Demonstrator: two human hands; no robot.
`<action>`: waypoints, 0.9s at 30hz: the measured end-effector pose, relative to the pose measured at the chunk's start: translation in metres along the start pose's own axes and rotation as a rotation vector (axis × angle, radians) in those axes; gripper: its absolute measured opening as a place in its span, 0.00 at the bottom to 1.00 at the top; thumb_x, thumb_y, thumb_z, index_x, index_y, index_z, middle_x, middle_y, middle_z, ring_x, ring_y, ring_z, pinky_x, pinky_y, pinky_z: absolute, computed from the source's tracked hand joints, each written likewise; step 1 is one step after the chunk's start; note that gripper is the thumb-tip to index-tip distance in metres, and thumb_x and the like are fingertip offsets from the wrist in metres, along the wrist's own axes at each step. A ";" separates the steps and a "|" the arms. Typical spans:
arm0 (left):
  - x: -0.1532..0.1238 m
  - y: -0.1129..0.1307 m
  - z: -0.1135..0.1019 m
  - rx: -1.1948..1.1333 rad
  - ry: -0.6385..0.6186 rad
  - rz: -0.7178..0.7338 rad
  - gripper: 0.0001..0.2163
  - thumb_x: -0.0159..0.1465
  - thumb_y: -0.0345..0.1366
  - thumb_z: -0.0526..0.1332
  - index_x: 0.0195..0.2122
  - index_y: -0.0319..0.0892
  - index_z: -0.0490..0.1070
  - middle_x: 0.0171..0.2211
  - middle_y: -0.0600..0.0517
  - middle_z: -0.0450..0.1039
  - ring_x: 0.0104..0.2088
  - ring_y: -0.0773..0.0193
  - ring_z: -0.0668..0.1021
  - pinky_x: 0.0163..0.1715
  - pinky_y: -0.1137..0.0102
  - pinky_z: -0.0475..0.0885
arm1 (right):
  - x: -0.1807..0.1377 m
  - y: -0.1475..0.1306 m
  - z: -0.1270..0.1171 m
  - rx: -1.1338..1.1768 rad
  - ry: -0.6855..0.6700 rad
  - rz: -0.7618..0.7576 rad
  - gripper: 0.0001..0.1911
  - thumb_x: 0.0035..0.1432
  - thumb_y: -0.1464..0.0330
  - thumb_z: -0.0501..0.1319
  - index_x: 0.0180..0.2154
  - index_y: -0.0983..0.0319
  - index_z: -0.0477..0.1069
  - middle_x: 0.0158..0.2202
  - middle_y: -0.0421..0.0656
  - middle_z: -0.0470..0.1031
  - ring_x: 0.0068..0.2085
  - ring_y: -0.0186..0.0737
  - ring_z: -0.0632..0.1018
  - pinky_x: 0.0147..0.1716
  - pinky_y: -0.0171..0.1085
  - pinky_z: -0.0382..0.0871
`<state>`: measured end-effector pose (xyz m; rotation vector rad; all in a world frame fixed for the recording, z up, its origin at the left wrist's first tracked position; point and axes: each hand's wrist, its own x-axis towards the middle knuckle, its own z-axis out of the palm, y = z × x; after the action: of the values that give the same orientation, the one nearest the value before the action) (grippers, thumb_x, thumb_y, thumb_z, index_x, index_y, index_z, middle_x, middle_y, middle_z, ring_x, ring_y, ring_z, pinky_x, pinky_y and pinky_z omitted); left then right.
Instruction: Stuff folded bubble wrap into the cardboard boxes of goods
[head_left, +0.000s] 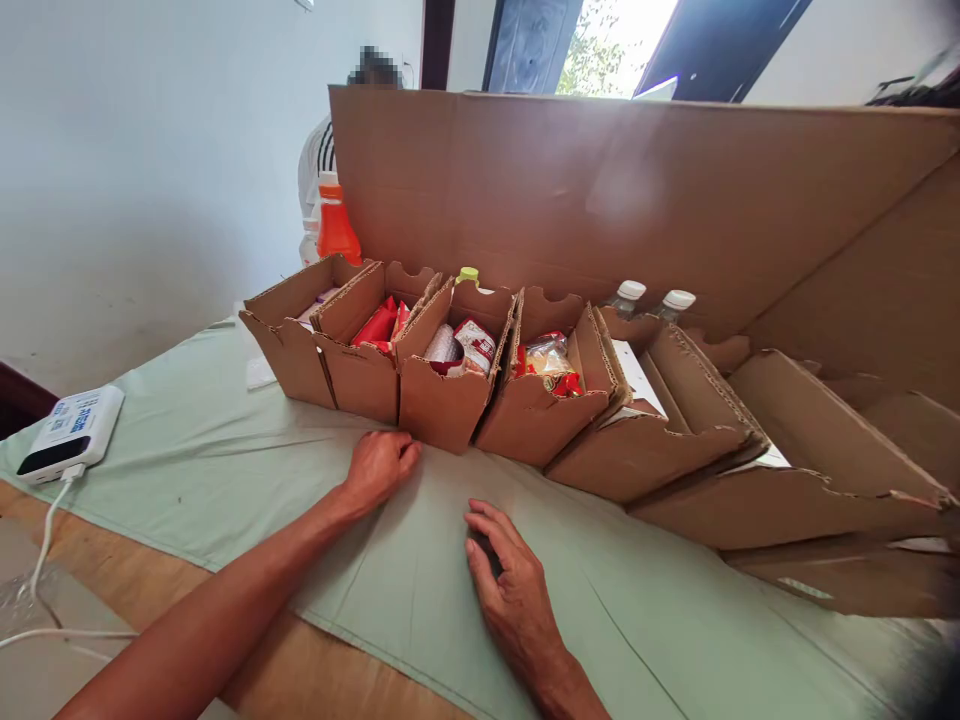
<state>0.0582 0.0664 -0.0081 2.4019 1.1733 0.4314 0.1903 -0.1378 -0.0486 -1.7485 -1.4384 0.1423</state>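
Observation:
My left hand rests on the green cloth, its fingers curled in just in front of a cardboard box; nothing shows in it. Lower and to the right lies my right hand, loosely curved, thumb apart from the fingers and no object between them. That nearest box holds a can with a red and white label and something wrapped in bubble film. Red packets sit in the box to its left. Clear and red food packages fill the box to its right.
More cardboard boxes continue rightward along the table. Behind stands a tall cardboard panel, with white-capped bottles before it. An orange bottle stands at the left, near a person. A white power bank with a cable lies far left.

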 end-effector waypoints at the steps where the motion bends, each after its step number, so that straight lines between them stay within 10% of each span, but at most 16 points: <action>1: -0.004 0.001 0.005 -0.020 0.014 0.025 0.14 0.65 0.37 0.57 0.24 0.43 0.76 0.24 0.47 0.77 0.30 0.55 0.77 0.33 0.66 0.64 | 0.000 0.000 0.000 -0.001 -0.010 -0.003 0.13 0.66 0.68 0.57 0.48 0.59 0.77 0.54 0.51 0.79 0.54 0.47 0.80 0.54 0.47 0.77; 9: -0.017 -0.008 0.018 -0.273 0.256 0.026 0.15 0.63 0.32 0.56 0.50 0.41 0.74 0.48 0.44 0.74 0.41 0.59 0.78 0.35 0.68 0.73 | 0.002 0.000 0.000 0.027 -0.017 -0.025 0.11 0.66 0.70 0.56 0.43 0.59 0.78 0.51 0.49 0.80 0.50 0.46 0.82 0.51 0.45 0.78; 27: -0.034 0.004 -0.010 -0.471 0.200 0.036 0.13 0.60 0.31 0.59 0.45 0.39 0.77 0.54 0.40 0.72 0.47 0.54 0.78 0.31 0.68 0.74 | 0.004 -0.006 0.000 -0.001 -0.018 -0.076 0.11 0.66 0.71 0.56 0.40 0.59 0.78 0.48 0.48 0.81 0.48 0.46 0.82 0.47 0.45 0.78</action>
<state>0.0365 0.0395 0.0000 2.0059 0.9740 0.8701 0.1875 -0.1343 -0.0433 -1.6946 -1.5160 0.1174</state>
